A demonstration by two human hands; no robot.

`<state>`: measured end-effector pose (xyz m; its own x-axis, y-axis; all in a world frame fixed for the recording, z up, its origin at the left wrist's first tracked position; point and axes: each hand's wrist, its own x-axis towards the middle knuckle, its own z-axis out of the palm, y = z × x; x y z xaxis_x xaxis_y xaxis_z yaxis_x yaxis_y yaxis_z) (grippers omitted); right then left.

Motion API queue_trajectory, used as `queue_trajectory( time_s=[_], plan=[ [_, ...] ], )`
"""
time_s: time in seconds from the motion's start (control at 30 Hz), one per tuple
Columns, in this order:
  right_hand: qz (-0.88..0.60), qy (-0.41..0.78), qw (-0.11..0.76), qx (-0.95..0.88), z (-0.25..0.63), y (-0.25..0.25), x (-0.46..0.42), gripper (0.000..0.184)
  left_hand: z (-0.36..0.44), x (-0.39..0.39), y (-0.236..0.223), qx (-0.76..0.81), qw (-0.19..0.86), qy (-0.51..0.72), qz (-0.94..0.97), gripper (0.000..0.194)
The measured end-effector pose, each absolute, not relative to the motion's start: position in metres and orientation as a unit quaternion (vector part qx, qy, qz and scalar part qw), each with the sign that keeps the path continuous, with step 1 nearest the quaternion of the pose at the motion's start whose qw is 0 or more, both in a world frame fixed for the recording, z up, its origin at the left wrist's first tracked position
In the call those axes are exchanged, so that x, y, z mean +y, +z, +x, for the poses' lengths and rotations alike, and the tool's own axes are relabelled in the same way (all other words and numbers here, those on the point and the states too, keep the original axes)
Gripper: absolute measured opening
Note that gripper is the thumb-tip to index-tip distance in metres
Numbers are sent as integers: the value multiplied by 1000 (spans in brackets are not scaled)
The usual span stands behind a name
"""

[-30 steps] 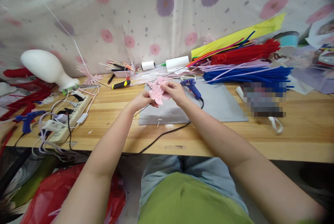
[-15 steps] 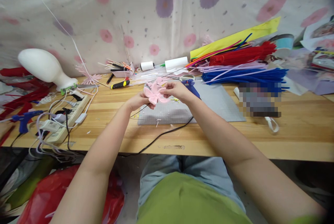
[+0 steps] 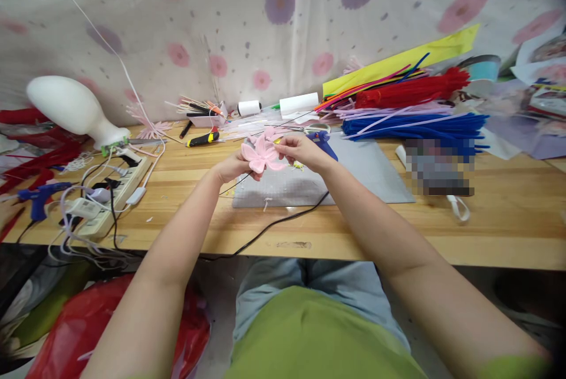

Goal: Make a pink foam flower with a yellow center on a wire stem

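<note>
A pink fuzzy flower (image 3: 262, 155) with several looped petals is held over the grey mat, its face turned toward me. My left hand (image 3: 234, 168) is closed around it from the left and below, fingers partly hidden behind the petals. A thin dark stem or wire (image 3: 236, 183) slants down-left from that hand. At the flower's right side my right hand (image 3: 298, 152) is closed in a pinch against the petals, and a small yellow bit shows by its fingertips. Just behind the right hand lies a blue glue gun (image 3: 325, 144).
Under the hands is a grey mat (image 3: 367, 178), with a black cable (image 3: 274, 226) running off its front. Blue pipe cleaners (image 3: 411, 127) and red ones (image 3: 411, 89) lie back right. Left are a power strip (image 3: 119, 199), a second glue gun (image 3: 40, 199) and a white foam head form (image 3: 66, 105).
The flower has tilted, so its face shows more fully. My right fingers have shifted slightly up and right along its petals, and a yellow bit now shows there.
</note>
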<state>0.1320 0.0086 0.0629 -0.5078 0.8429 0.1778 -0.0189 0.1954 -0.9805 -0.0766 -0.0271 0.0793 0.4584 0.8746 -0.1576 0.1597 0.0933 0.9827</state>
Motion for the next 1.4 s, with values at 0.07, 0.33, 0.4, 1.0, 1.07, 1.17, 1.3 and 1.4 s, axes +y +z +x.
queue_trajectory(
  time_s=[0.07, 0.33, 0.4, 1.0, 1.07, 1.17, 1.3, 1.4],
  plan=[
    [-287, 552, 392, -678, 133, 61, 10, 38, -77, -27, 79, 427, 606, 292, 604, 34],
    [-223, 650, 419, -594, 128, 58, 9, 46, -76, -25, 79, 421, 616, 285, 602, 34],
    [-233, 659, 417, -582, 127, 57, 9, 47, -77, -24, 79, 421, 616, 284, 602, 35],
    [-280, 683, 386, -553, 127, 46, 12, 46, -83, -20, 73, 396, 634, 228, 624, 34],
    [-270, 664, 406, -567, 125, 48, 12, 45, -84, -18, 72, 389, 645, 205, 625, 34],
    [-245, 625, 439, -597, 122, 53, 12, 42, -83, -17, 73, 384, 655, 190, 622, 35],
    [-244, 598, 437, -626, 121, 57, 11, 36, -81, -19, 75, 386, 653, 199, 620, 35],
    [-258, 588, 409, -649, 122, 58, 9, 33, -81, -19, 75, 393, 652, 195, 619, 34]
  ],
)
